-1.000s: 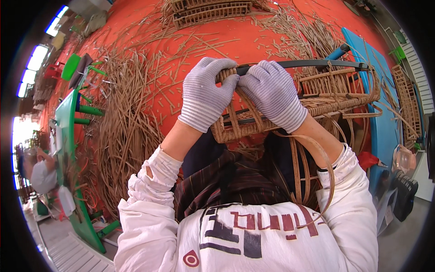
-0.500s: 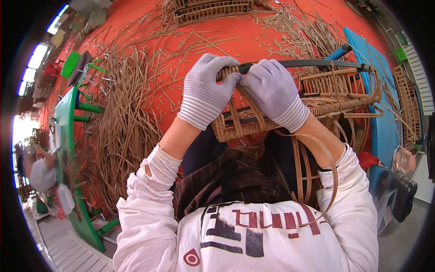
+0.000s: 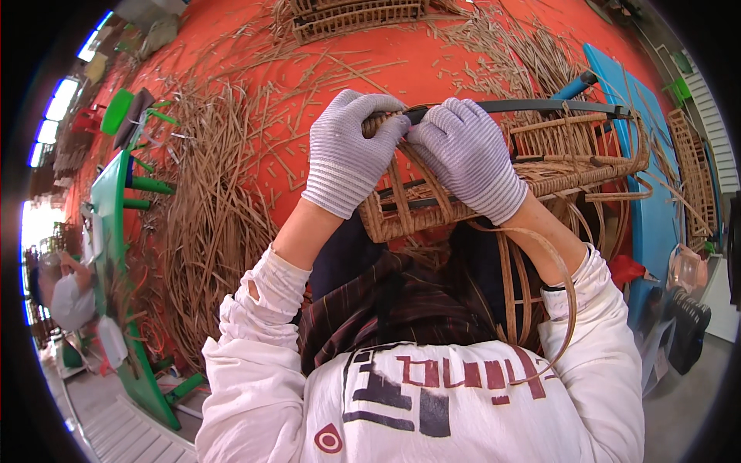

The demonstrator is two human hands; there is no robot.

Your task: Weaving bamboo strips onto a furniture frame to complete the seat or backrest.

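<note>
A half-woven brown wicker basket (image 3: 417, 222) with open slatted sides lies tilted across my lap. Along its upper rim runs a bare dark flat strip (image 3: 540, 106); the rim's left end is wrapped in cane. My left hand (image 3: 343, 158), in a grey-white striped glove, is closed around that wrapped end, with its thumb toward the right hand. Close beside it, my right hand (image 3: 469, 158), gloved alike, pinches at the rim where wrapping meets bare strip. Any strand between its fingertips is hidden. A loose flat cane strand (image 3: 567, 282) loops over my right forearm.
Long cane strands (image 3: 212, 208) lie heaped on the red floor at left, with short offcuts beyond. Another wicker piece (image 3: 359, 21) stands at the far side. A green table (image 3: 116, 208) is left, a blue table (image 3: 644, 224) right. Another person (image 3: 71, 297) sits far left.
Both hands stay at the same spot on the rim. The left hand has shifted very slightly left and up; the basket has hardly moved.
</note>
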